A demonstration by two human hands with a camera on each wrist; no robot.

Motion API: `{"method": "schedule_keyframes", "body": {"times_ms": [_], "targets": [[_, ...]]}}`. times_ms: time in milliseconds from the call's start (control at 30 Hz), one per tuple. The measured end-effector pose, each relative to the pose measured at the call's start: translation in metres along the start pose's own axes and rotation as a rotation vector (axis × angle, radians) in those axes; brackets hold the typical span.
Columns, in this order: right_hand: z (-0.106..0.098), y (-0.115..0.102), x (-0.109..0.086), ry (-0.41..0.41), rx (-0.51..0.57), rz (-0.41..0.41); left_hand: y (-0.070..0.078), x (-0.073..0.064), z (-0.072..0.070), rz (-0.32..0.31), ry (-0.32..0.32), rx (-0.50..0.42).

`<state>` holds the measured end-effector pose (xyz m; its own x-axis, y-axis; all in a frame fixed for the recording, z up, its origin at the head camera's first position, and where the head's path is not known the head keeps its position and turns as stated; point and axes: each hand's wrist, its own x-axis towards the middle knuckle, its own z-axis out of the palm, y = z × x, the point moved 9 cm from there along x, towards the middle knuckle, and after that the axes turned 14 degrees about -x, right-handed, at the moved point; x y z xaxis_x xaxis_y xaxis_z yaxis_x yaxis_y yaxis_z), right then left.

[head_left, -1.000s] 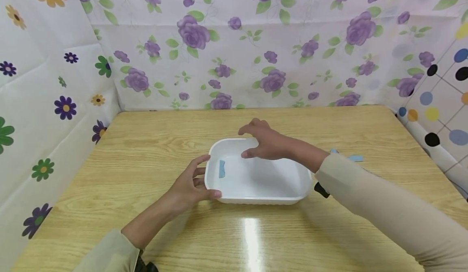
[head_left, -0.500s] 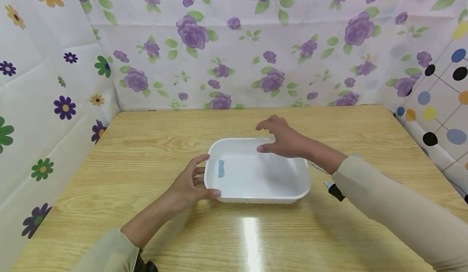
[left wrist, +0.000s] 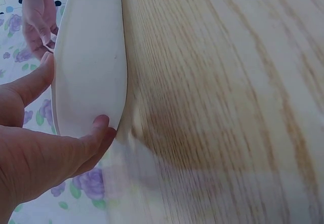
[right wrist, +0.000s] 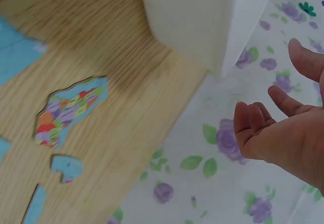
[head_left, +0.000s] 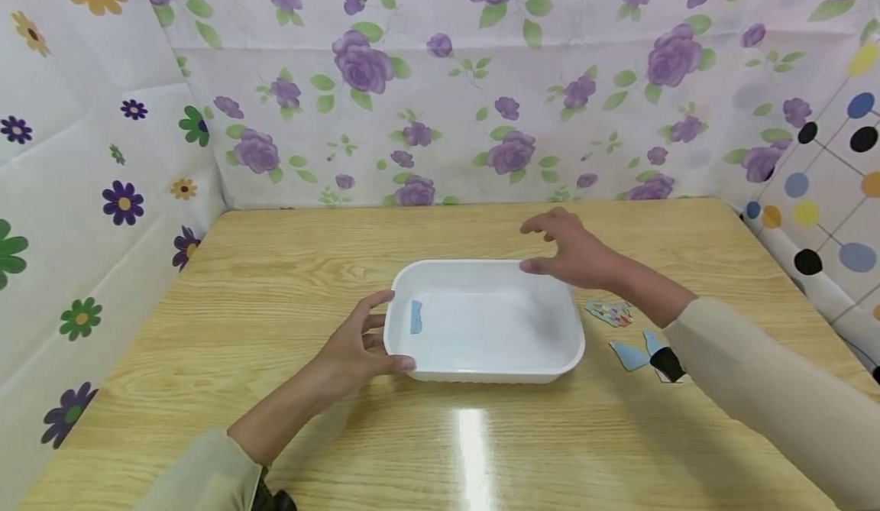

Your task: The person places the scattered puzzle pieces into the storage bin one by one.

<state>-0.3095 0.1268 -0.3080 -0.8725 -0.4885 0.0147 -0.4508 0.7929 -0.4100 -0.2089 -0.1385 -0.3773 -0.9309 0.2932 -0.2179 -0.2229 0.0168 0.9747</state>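
A white rectangular tray (head_left: 484, 324) with rounded corners stands on the wooden table. My left hand (head_left: 360, 343) grips its left end, thumb at the near corner and fingers along the side wall; the left wrist view shows fingertips on the outer wall. Inside the tray, near that end, lies a small light blue flat piece (head_left: 416, 317) with one wavy edge. Over the far right corner of the tray is my right hand (head_left: 574, 251), fingers spread and loosely bent. Nothing shows in its grasp in the right wrist view.
Right of the tray lie several flat cut pieces: a multicoloured one (right wrist: 68, 112) edged in blue, and light blue ones (head_left: 629, 356). My right sleeve and a black wrist strap part (head_left: 667, 364) cover some. Flowered cloth (head_left: 447, 114) hangs behind the table.
My right hand has moved right, from above the tray's middle to its far right corner, uncovering cut pieces on the table. My left hand, the tray and the blue piece have stayed put.
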Motion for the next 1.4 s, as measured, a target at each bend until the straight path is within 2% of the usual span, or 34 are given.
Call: {"method": "schedule_keyframes", "body": {"times_ms": [367, 667, 1400], "targets": [[-0.012, 0.027, -0.015, 0.008, 0.018, 0.047, 0.0, 0.0, -0.001, -0.004, 0.011, -0.001], [-0.019, 0.046, -0.026, 0.005, 0.004, 0.085, 0.001, -0.001, 0.0, -0.001, -0.005, -0.008], [-0.024, 0.089, -0.051, 0.002, -0.021, 0.168, 0.001, -0.001, 0.002, -0.009, -0.008, -0.006]]}}
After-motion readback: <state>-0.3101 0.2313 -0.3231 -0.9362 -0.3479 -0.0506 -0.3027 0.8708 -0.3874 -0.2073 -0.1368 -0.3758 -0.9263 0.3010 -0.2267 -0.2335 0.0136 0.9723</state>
